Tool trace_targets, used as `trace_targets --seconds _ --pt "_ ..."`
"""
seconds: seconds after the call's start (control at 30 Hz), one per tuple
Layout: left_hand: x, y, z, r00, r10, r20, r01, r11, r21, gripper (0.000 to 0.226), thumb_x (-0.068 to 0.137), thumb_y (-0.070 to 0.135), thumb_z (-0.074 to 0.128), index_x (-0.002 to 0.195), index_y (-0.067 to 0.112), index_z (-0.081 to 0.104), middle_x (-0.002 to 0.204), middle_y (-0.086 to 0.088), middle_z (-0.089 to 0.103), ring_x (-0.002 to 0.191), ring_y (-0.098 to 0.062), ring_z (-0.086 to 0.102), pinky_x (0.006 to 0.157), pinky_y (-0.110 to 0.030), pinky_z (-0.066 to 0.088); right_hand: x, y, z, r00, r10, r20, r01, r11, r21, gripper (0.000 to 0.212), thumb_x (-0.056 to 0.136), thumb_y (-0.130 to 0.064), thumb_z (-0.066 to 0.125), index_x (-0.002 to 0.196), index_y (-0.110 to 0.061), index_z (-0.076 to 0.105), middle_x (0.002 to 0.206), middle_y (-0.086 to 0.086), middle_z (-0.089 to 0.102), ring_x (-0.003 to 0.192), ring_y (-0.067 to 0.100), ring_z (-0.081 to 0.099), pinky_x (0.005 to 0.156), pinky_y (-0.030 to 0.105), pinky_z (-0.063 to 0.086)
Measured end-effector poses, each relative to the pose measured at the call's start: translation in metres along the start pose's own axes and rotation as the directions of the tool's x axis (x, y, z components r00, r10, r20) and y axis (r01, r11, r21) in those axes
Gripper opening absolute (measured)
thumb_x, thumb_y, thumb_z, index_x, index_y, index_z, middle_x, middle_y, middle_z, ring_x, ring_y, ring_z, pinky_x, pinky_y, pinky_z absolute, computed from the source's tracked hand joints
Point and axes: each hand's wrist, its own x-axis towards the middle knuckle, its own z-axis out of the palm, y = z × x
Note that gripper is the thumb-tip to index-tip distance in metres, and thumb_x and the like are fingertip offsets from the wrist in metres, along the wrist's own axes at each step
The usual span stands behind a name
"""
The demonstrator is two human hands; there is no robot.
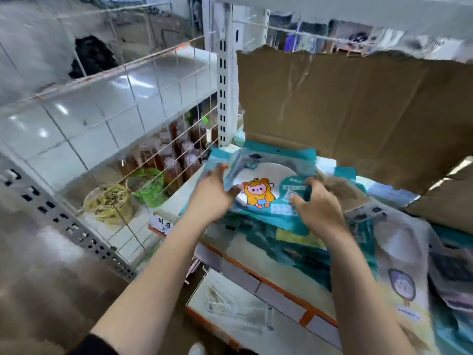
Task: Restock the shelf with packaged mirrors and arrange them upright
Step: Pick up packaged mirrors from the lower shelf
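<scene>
Packaged mirror [266,180], teal with yellow cartoon figure, is gripped by left hand [212,198] and right hand [320,206].

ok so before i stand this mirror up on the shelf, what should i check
1. Left hand grips the pack at its left edge: ok.
2. Right hand holds its right edge: ok.
3. Pack upright: not ok, it is tilted, nearly flat.
4. Free spot on the shelf below it: not ok, other packs lie flat in a pile there.
5. Cardboard behind firm enough to lean on: cannot tell.
6. Pack undamaged: cannot tell, too blurred.
</scene>
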Motion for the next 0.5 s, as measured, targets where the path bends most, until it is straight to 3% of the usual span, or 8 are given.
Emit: trace_targets --seconds 0.1,0.17,0.27,0.33,0.37,0.4,0.43,0.5 --pt "0.030 -0.001 -0.008 0.998 -0.025 0.065 0.034 0.989 -0.145 0.051 0.092 0.031 0.055 0.137 0.012 0.039 0.129 -0.009 0.054 0.111 -0.023 0.055 0.073 -0.020 0.033 0.005 -0.011 0.001 0.998 0.041 -0.039 -0.039 0.998 0.050 0.044 0.093 -0.035 0.052 0.133 -0.020 0.043 0.126 0.004 0.056 0.113 0.024 0.052 0.099 0.041 0.041" --pt "0.046 -0.003 -0.010 0.994 -0.037 0.100 0.056 0.980 -0.191 0.050 0.094 0.032 0.053 0.137 0.010 0.040 0.133 -0.009 0.053 0.115 -0.023 0.053 0.072 -0.017 0.029 0.006 -0.016 0.003 0.994 0.079 -0.070 -0.072 0.993 0.095 0.044 0.092 -0.032 0.054 0.133 -0.017 0.045 0.125 0.004 0.057 0.112 0.024 0.052 0.094 0.034 0.039" --pt "0.062 -0.007 -0.005 0.984 -0.046 0.169 0.087 0.966 -0.242 0.044 0.097 0.033 0.046 0.132 0.006 0.046 0.125 -0.011 0.056 0.107 -0.023 0.053 0.085 -0.026 0.035 0.005 -0.016 0.012 0.980 0.149 -0.129 -0.122 0.973 0.196 0.044 0.090 -0.029 0.059 0.131 -0.015 0.047 0.115 0.003 0.058 0.104 0.021 0.053 0.086 0.028 0.036" --pt "0.074 -0.011 -0.003 0.975 -0.074 0.211 0.144 0.930 -0.337 0.029 0.096 0.033 0.046 0.106 0.007 0.058 0.098 -0.007 0.058 0.085 -0.019 0.051 0.083 -0.024 0.032 0.008 -0.019 0.014 0.964 0.201 -0.175 -0.149 0.951 0.271 0.042 0.089 -0.028 0.061 0.126 -0.015 0.049 0.108 0.000 0.058 0.099 0.019 0.052 0.087 0.028 0.037" --pt "0.078 -0.010 -0.005 0.969 -0.091 0.229 0.182 0.890 -0.418 0.028 0.094 0.036 0.049 0.090 0.011 0.059 0.087 -0.007 0.057 0.079 -0.019 0.051 0.078 -0.036 0.037 0.011 -0.019 0.014 0.956 0.223 -0.190 -0.157 0.937 0.310 0.042 0.087 -0.030 0.062 0.124 -0.014 0.050 0.108 0.000 0.059 0.100 0.020 0.054 0.091 0.031 0.040" --pt "0.084 -0.010 -0.006 0.963 -0.098 0.253 0.214 0.846 -0.488 0.031 0.089 0.041 0.052 0.082 0.011 0.059 0.083 -0.011 0.057 0.078 -0.021 0.053 0.085 -0.048 0.043 0.014 -0.020 0.014 0.948 0.253 -0.193 -0.175 0.921 0.347 0.043 0.085 -0.032 0.064 0.122 -0.014 0.051 0.109 0.001 0.061 0.103 0.022 0.056 0.095 0.035 0.042" --pt "0.087 -0.007 -0.009 0.951 -0.097 0.295 0.246 0.813 -0.527 0.037 0.084 0.045 0.054 0.085 0.010 0.062 0.087 -0.013 0.059 0.082 -0.024 0.055 0.082 -0.042 0.043 0.016 -0.020 0.014 0.943 0.275 -0.188 -0.189 0.907 0.377 0.045 0.082 -0.035 0.065 0.121 -0.015 0.052 0.110 0.001 0.062 0.103 0.023 0.058 0.097 0.040 0.044" --pt "0.092 -0.001 -0.007 0.919 -0.063 0.388 0.262 0.836 -0.483 0.049 0.085 0.048 0.054 0.106 0.004 0.062 0.105 -0.012 0.061 0.097 -0.025 0.056 0.095 -0.034 0.041 0.018 -0.020 0.015 0.938 0.314 -0.150 -0.223 0.874 0.431 0.048 0.075 -0.041 0.068 0.115 -0.016 0.055 0.108 0.001 0.065 0.099 0.022 0.061 0.095 0.044 0.047"
